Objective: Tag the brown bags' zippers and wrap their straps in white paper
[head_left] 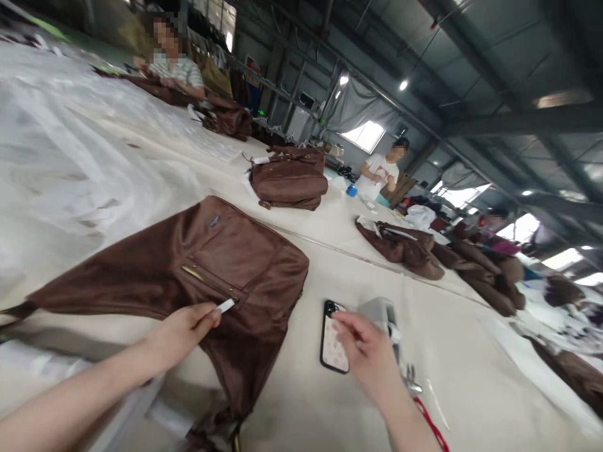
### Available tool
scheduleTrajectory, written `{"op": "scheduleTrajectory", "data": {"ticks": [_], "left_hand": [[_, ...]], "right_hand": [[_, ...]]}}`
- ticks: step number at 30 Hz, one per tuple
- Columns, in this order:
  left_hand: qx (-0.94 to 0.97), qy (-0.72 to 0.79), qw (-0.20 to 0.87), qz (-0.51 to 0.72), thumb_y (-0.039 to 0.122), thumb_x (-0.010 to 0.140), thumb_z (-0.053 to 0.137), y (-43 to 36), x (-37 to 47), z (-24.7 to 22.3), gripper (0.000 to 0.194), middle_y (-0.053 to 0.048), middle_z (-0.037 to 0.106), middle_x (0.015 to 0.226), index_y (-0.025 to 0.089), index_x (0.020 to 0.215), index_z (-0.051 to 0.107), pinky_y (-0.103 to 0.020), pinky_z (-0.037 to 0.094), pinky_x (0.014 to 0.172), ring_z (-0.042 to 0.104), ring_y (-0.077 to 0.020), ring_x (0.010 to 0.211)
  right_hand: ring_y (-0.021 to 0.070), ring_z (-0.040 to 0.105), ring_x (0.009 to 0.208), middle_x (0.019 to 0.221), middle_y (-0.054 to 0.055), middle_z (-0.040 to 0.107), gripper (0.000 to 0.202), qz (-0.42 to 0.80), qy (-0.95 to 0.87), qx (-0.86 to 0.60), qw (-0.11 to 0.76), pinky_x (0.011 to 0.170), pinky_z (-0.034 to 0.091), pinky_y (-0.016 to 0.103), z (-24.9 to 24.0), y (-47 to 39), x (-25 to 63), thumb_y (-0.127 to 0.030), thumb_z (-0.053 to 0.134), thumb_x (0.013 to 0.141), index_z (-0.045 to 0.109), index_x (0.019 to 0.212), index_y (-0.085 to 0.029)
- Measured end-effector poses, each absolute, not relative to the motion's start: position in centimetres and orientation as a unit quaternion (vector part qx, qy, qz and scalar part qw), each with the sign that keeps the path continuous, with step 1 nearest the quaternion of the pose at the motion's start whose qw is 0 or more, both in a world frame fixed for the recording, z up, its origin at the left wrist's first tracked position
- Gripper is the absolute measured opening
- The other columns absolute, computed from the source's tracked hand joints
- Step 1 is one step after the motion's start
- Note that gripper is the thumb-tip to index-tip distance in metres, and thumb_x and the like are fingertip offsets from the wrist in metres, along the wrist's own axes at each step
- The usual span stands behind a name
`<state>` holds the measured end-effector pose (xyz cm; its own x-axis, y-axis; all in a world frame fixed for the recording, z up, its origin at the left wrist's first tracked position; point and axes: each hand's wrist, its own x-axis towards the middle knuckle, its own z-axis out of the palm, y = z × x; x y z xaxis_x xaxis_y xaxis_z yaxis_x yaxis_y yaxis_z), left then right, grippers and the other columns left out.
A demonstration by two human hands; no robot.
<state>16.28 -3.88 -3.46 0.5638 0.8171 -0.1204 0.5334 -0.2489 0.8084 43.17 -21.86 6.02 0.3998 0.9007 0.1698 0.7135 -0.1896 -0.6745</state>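
Observation:
My left hand (202, 317) pinches a small white slip (225, 306) between thumb and fingertips. Beneath the slip lies a dark brown leather-like article (240, 245), spread flat, with a brass-toned zip (194, 272) and tapering ends; whether it is a bag or a garment I cannot tell. My right hand (365, 342) hovers at a phone (333, 342) in a black-edged, patterned case, fingers loosely bent and nothing visible in them. Just beyond that hand is a grey device (379, 311), partly covered by it. Metal scissors-like handles (412, 382) and a red cord (431, 424) show beside my wrist.
Clear plastic sheeting (108, 150) covers the table's left side. A folded brown article (289, 179) sits farther back, and more brown pieces (400, 248) lie to the right. Two co-workers are at the far side, one in a striped shirt (186, 72), another in a white shirt (374, 172).

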Motion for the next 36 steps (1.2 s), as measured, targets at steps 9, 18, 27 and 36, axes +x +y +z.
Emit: {"op": "scheduleTrajectory", "data": {"ticks": [9, 18, 27, 36], "left_hand": [[0.762, 0.433, 0.449, 0.175, 0.051, 0.078, 0.033, -3.4, 15.9, -5.1, 0.037, 0.009, 0.054, 0.064, 0.019, 0.072, 0.051, -0.018, 0.031, 0.071, 0.046, -0.0113, 0.071], [0.780, 0.419, 0.429, 0.180, 0.047, 0.083, 0.032, -3.4, 15.7, -5.3, 0.037, 0.008, 0.055, 0.070, 0.017, 0.078, 0.053, -0.016, 0.031, 0.073, 0.046, -0.0099, 0.074], [0.758, 0.443, 0.446, 0.176, 0.050, 0.077, 0.040, -3.6, 15.7, -4.4, 0.034, 0.005, 0.057, 0.071, 0.019, 0.078, 0.055, -0.018, 0.036, 0.072, 0.051, -0.0151, 0.075], [0.735, 0.449, 0.475, 0.179, 0.046, 0.079, 0.040, -4.0, 15.8, -4.2, 0.032, 0.006, 0.050, 0.068, 0.018, 0.079, 0.056, -0.019, 0.033, 0.068, 0.043, -0.0120, 0.070]], "right_hand": [[0.0291, 0.066, 0.095, 0.096, 0.010, 0.074, 0.037, 0.169, -0.278, -0.890, 0.320, 0.085, 0.050, 0.038, 2.9, -33.7, 57.6, -0.050, 0.057, 0.077, 0.076, 0.085, -0.019], [0.0301, 0.063, 0.107, 0.100, 0.011, 0.074, 0.039, 0.246, -0.175, -0.786, 0.540, 0.088, 0.051, 0.036, 1.2, -34.8, 55.4, -0.047, 0.079, 0.064, 0.077, 0.089, -0.016], [0.0290, 0.055, 0.119, 0.121, 0.006, 0.067, 0.038, 0.111, -0.164, -0.804, 0.561, 0.100, 0.044, 0.032, -1.5, -37.9, 53.3, -0.052, 0.079, 0.060, 0.076, 0.080, -0.020], [0.0230, 0.065, 0.063, 0.064, 0.005, 0.069, 0.051, 0.129, -0.128, -0.822, 0.539, 0.060, 0.054, 0.033, -3.6, -39.0, 52.6, -0.065, 0.075, 0.055, 0.070, 0.075, -0.018]]}}
